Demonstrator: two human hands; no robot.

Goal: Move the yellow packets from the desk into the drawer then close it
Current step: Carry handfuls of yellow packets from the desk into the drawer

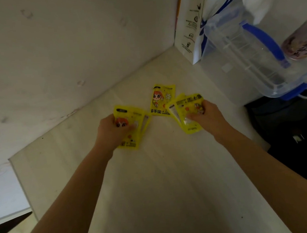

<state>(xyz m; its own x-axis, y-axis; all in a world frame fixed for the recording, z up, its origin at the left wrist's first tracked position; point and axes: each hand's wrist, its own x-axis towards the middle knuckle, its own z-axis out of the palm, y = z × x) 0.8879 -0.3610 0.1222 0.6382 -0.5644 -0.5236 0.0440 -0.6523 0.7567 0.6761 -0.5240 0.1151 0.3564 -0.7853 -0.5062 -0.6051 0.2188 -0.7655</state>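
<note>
Head view shows my left hand and right hand each pinching yellow packets, one packet left on the worktop, drawer unseen.

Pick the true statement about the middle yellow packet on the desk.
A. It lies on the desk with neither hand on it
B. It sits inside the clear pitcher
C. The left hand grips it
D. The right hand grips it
A: the middle packet lies flat on the desk, while the left hand and the right hand each grip other packets.

Pale desk, stained cream wall, dim light
</note>
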